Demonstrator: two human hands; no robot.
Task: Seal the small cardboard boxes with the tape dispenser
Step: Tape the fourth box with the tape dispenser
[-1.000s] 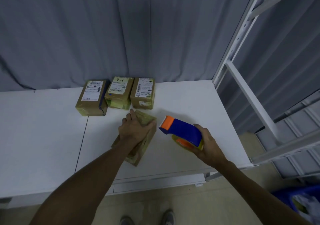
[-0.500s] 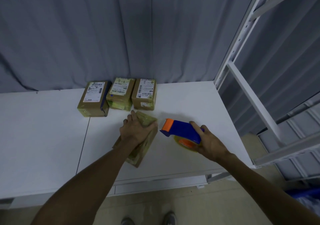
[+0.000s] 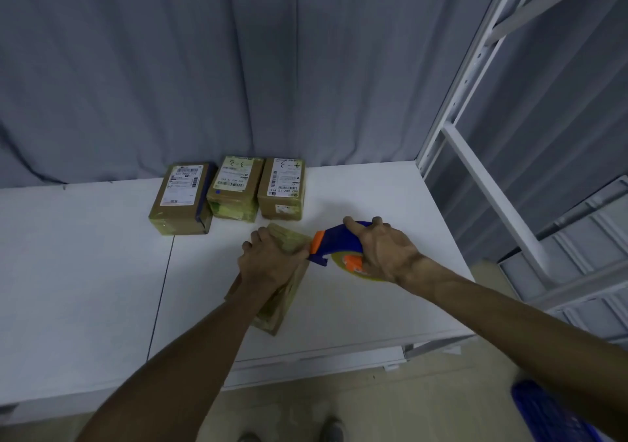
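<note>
the left hand (image 3: 268, 265) is lying flat on top of the small cardboard box (image 3: 283, 300), with the fingers spread a little and pressing down, so it is pinning the box and not gripping around it. the box is sitting on the white table (image 3: 85, 271), near the front edge, and its long axis is running diagonally, from the near corner close to the person up toward the far right. its far end is pointing roughly to the row of three labelled boxes (image 3: 227, 195) that are standing side by side at the back of the table, near the grey curtain (image 3: 204, 68).

the right hand (image 3: 384, 251) is wrapping around the blue body of the tape dispenser (image 3: 336, 244), fingers curled over the top. the orange nose of the dispenser is pointing left and is touching, or almost touching, the right side of the box just beside the left thumb; i cannot tell if the tape is already sticking.

in my judgement the step in hand is starting the strip. to do it well, the person is needing to press the tape end firmly on the side face first, then pull the dispenser along the long axis of the box over the seam, keeping it low and tilted so the roll (image 3: 353, 266) is turning freely. the left hand is probably in the way of the path, so it is better sliding toward the near end while still holding the box steady. if the pressure is weak, the light box is likely turning on the smooth table.
</note>
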